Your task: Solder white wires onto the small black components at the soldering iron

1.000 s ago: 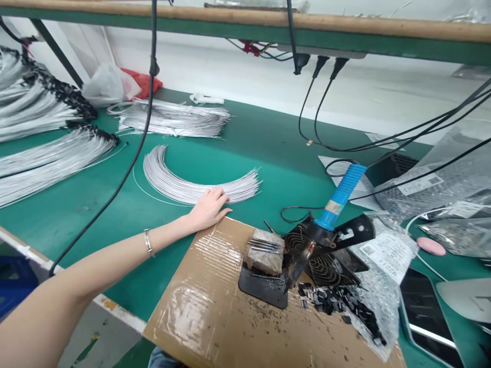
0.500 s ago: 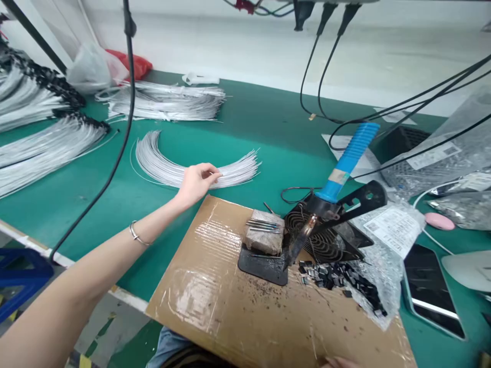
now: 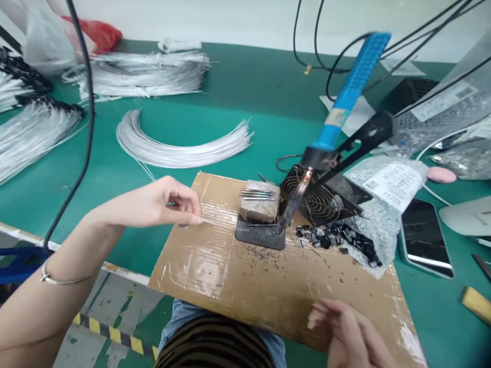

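Observation:
My left hand (image 3: 172,204) is over the left part of the cardboard sheet, thumb and fingers pinched on a thin white wire (image 3: 217,223) whose end points right. Behind it a curved bundle of white wires (image 3: 180,156) lies on the green table. My right hand (image 3: 351,332) is low at the right above the cardboard's front edge. Its fingers are bent and blurred, and I cannot make out whether anything is between them. Between and beyond the hands stands a soldering iron with a blue handle (image 3: 351,82), its tip pointing down by a brown block (image 3: 261,202) with thin metal pins.
A pile of small black pieces (image 3: 341,237) lies right of the iron, partly on bubble wrap (image 3: 387,225). A round-grilled fan (image 3: 322,202) sits behind it. A phone (image 3: 425,237) lies at the right. More wire bundles (image 3: 146,74) are at the back left. A black cable (image 3: 90,102) hangs at the left.
My left hand has left the curved bundle and come toward me over the cardboard with a wire. My right hand has risen into view at the lower right. The view has tilted downward.

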A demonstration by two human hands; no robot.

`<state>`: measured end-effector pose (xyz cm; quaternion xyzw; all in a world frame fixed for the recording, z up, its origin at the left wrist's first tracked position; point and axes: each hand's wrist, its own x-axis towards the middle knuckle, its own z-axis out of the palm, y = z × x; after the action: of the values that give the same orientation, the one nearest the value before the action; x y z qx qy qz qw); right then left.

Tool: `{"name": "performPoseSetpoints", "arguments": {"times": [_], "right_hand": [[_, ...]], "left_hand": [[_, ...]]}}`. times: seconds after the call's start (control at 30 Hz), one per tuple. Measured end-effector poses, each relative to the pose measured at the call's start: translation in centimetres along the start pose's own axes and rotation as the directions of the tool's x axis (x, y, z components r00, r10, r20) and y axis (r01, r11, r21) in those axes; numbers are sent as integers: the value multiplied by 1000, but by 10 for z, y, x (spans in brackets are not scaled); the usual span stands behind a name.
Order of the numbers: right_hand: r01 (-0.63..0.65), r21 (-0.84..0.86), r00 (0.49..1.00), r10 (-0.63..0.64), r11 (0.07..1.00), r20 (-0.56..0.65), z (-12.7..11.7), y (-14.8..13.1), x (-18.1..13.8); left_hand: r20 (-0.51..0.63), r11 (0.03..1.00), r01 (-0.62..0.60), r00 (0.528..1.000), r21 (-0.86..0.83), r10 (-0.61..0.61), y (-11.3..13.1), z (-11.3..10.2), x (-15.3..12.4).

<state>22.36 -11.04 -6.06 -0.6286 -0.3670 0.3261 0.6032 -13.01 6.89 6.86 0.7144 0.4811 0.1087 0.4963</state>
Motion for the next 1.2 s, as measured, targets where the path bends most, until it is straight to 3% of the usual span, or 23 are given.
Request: {"name": "performPoseSetpoints", "arguments": {"times": [0.1, 0.27, 0.4, 0.6, 0.67, 0.77, 1.03, 1.13, 1.2], "right_hand": [[-111, 25, 967, 102, 994, 232, 35, -27, -12], [-176, 14, 927, 161, 984, 338, 69, -54, -15], [-148, 66, 922, 113, 987, 369, 70, -56, -12], [-15, 75, 916, -17, 997, 400, 71, -48, -16], [25, 65, 911, -49, 998, 409, 74, -46, -17], [-13, 74, 896, -22, 997, 444, 78, -45, -18], [14, 73, 875, -48, 997, 481, 75, -47, -11], [58, 45, 903, -72, 997, 424, 70, -45, -5], [57, 32, 927, -65, 998, 370, 66, -42, 0]], "left_hand": [[93, 998, 13, 996, -58, -7, 4, 33, -6], [133, 999, -11, 991, -45, 17, 15, 61, -11], [145, 1000, -16, 989, -24, 19, 25, 64, -16], [19, 998, -61, 998, -2, 61, 35, 78, -18], [28, 996, -83, 996, 31, 82, 39, 85, -17], [73, 992, -117, 991, 51, 113, 45, 93, -14], [151, 987, -133, 982, 96, 118, 60, 97, -7], [77, 965, -151, 988, 215, 138, 56, 95, -7], [-66, 918, -130, 984, 375, 167, 40, 83, -6]]}}
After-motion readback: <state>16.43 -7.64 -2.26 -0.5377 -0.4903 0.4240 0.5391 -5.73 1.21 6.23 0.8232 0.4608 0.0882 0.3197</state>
